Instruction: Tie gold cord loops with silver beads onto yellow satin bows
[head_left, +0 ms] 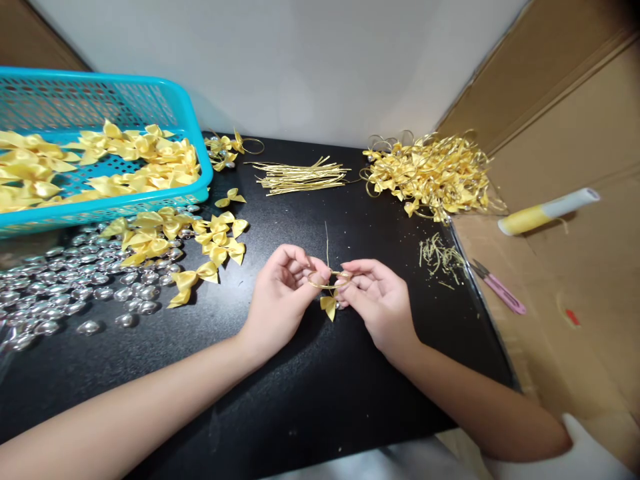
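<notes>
Near the middle of the black table, my left hand (287, 293) and my right hand (377, 300) face each other, both closed on a thin gold ring (327, 287). Thumb and fingers of each hand pinch one side of it. A yellow ribbon bow (329, 307) hangs below the ring by my right fingertips, with a bit of something silvery beside it, partly hidden. One thin gold wire end (327, 243) sticks up from between the hands. Beyond them lies a bundle of gold twist ties (303, 177).
At left stands a blue basket (203, 153) of yellow bows, with silver beads (90, 293) and loose bows (220, 240) before it. Far right hold a pile of ringed bows (435, 170) and wire clippings (440, 257). Pink-handled scissors (500, 287) and a yellow-white roll (550, 212) lie beyond the table's right edge.
</notes>
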Demonstrator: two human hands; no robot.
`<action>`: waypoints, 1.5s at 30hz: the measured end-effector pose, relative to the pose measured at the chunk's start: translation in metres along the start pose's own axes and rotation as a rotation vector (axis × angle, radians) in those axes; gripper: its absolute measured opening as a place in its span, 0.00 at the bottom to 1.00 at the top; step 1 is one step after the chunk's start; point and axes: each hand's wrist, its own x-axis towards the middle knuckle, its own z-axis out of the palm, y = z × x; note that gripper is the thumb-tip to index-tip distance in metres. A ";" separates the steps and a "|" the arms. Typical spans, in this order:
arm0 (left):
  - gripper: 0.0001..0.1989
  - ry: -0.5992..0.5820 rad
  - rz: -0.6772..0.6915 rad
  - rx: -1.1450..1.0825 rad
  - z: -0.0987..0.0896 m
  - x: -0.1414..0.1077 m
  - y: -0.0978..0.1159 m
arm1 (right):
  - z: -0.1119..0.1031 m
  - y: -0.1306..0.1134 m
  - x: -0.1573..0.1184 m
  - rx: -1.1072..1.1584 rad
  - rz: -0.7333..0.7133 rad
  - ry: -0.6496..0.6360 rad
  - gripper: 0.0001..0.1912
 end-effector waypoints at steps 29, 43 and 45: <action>0.03 -0.152 0.316 0.847 -0.017 0.000 0.008 | -0.011 -0.009 0.004 -0.538 -0.319 -0.102 0.08; 0.04 -0.466 0.139 1.392 -0.013 -0.001 0.017 | -0.027 -0.017 0.020 -0.829 -0.320 -0.295 0.07; 0.03 -0.458 0.137 1.356 -0.014 0.000 0.017 | -0.026 -0.019 0.020 -0.848 -0.339 -0.323 0.07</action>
